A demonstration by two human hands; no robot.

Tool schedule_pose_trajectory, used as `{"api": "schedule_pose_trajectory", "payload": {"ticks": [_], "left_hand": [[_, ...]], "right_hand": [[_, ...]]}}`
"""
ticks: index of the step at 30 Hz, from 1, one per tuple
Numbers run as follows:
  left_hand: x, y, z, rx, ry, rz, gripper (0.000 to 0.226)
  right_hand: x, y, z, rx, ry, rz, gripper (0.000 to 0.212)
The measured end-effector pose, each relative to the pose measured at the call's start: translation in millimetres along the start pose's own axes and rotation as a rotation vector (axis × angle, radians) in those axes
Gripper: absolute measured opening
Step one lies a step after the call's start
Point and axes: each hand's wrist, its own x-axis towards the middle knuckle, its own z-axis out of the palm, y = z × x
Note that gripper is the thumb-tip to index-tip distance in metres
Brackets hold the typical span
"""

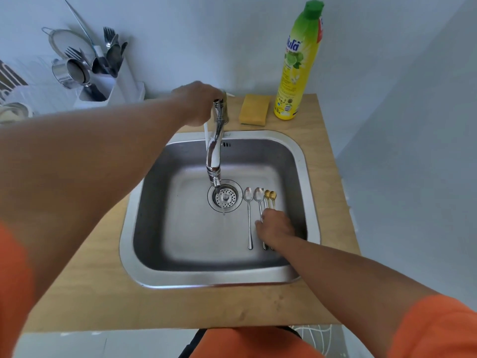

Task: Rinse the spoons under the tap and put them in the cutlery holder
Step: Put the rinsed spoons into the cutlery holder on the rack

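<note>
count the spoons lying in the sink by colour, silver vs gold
silver spoons: 3 (far left, next to it, and a third mostly hidden behind that one)
gold spoons: 2 ( and)
total: 5, all side by side on the sink floor, with the right hand over the handles of four of them

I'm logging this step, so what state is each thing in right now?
Tap: thin trickle running onto the drain.
Left hand: on the tap handle.
Right hand: down on the spoon handles in the sink; grip cannot be told.
Spoons: lying side by side on the sink floor, bowls away from the person.
Sink: unplugged, no pooled water.
Cutlery holder: upright, already holding forks and spoons.
Soap bottle: upright, capped.
Sponge: flat on the counter.
</note>
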Motion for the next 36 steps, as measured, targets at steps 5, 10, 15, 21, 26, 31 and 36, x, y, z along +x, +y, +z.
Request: {"api": "schedule_pose_trajectory", "payload": {"ticks": [5,10,15,21,26,31,36], "left_hand": [[-9,-5,22,-0.113,0.047,-0.030,0.083],[-26,-2,34,-0.073,0.058,0.038,0.081],[-61,1,79,-0.550,0.510,-0.224,0.032],[-128,27,193,-0.783,0.125,-0.672,0.009],[-144,77,231,-0.806,-0.258,-0.616,0.011],[-126,108,234,-0.743,-0.329,-0.523,0.026],[-105,118,235,-0.639,-0.372,-0.504,0.033]], "right_hand": [[-1,5,-2,0.007,-0.009,0.031,0.017],[-2,2,-3,0.004,-0.010,0.041,0.016],[0,0,-3,-0.006,-0.004,0.041,0.018],[7,4,-3,-0.013,-0.027,0.082,0.021],[13,4,-5,0.009,-0.023,0.093,0.022],[18,1,-3,0.051,-0.024,0.106,0.023],[20,-1,1,0.081,-0.003,0.110,0.023]]}}
